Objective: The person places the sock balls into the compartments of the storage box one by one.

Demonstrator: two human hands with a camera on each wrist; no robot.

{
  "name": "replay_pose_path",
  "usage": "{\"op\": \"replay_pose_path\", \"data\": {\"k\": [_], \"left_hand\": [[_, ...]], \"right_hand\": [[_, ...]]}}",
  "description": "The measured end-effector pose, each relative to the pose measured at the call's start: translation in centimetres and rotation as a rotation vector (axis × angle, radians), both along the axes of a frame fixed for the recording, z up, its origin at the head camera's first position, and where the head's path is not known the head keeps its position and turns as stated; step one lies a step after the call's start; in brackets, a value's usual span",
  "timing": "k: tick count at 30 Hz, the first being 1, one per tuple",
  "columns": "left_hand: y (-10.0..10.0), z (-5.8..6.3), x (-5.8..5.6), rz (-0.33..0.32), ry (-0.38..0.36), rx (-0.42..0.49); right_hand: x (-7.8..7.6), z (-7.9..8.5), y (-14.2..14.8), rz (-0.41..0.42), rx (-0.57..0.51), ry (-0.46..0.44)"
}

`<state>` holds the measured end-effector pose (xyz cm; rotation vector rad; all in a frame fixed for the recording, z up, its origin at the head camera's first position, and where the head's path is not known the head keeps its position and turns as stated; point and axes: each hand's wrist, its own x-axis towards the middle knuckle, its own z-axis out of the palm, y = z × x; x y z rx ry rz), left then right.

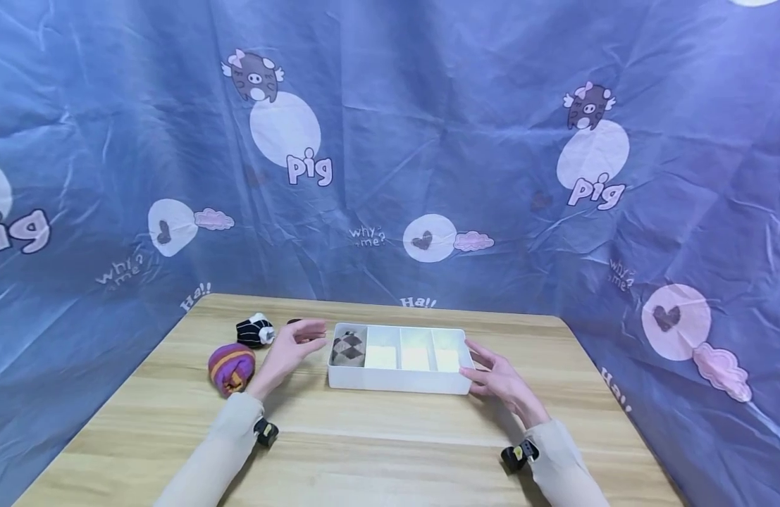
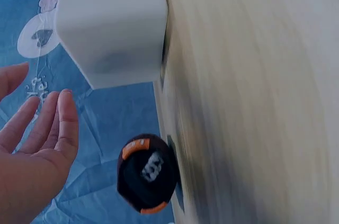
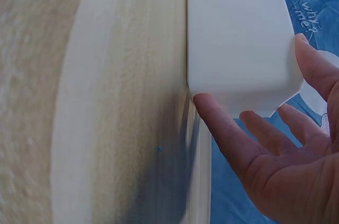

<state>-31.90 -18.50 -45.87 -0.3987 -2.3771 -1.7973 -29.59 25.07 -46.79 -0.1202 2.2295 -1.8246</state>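
A white divided box (image 1: pixel 399 380) stands on the wooden table, its compartments in a row. In its leftmost compartment lies a rolled argyle sock (image 1: pixel 349 349) in brown and grey. My right hand (image 1: pixel 500 380) holds the box's right end, thumb at the near rim and other fingers spread round the end. Just off the left end is my left hand (image 1: pixel 294 346), fingers loosely extended with nothing in them. Near it, a black rolled sock with orange patches (image 2: pixel 148 173) shows in the left wrist view; the hand mostly covers it in the head view.
Left of my left hand sit a purple and orange striped rolled sock (image 1: pixel 231 367) and a black and white rolled sock (image 1: pixel 255 331). A blue printed curtain (image 1: pixel 377 176) hangs behind the table (image 1: pixel 377 451) and along its sides.
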Motion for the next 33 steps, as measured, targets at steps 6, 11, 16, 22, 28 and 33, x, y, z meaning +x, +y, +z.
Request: {"op": "replay_pose_path", "data": {"k": [6, 11, 16, 22, 28, 33], "left_hand": [[-1.4, -0.1, 1.1, 0.027, -0.006, 0.054], [-2.3, -0.1, 1.6, 0.051, -0.007, 0.064], [-3.4, 0.1, 1.9, 0.045, 0.004, 0.016], [-5.3, 0.6, 2.2, 0.023, -0.003, -0.010], [-7.2, 0.7, 2.2, 0.052, -0.006, -0.032], [-8.1, 0.6, 2.2, 0.081, -0.014, -0.067]], "right_hand": [[0.3, -0.2, -0.1, 0.013, -0.018, -0.003], [0.5, -0.3, 0.0, 0.006, -0.017, -0.003], [0.4, -0.3, 0.2, 0.005, -0.021, 0.010], [0.3, -0.3, 0.2, 0.011, -0.019, 0.013], [0.0, -0.2, 0.2, 0.003, -0.021, 0.014], [0.0, -0.2, 0.1, -0.001, -0.020, 0.006]]}}
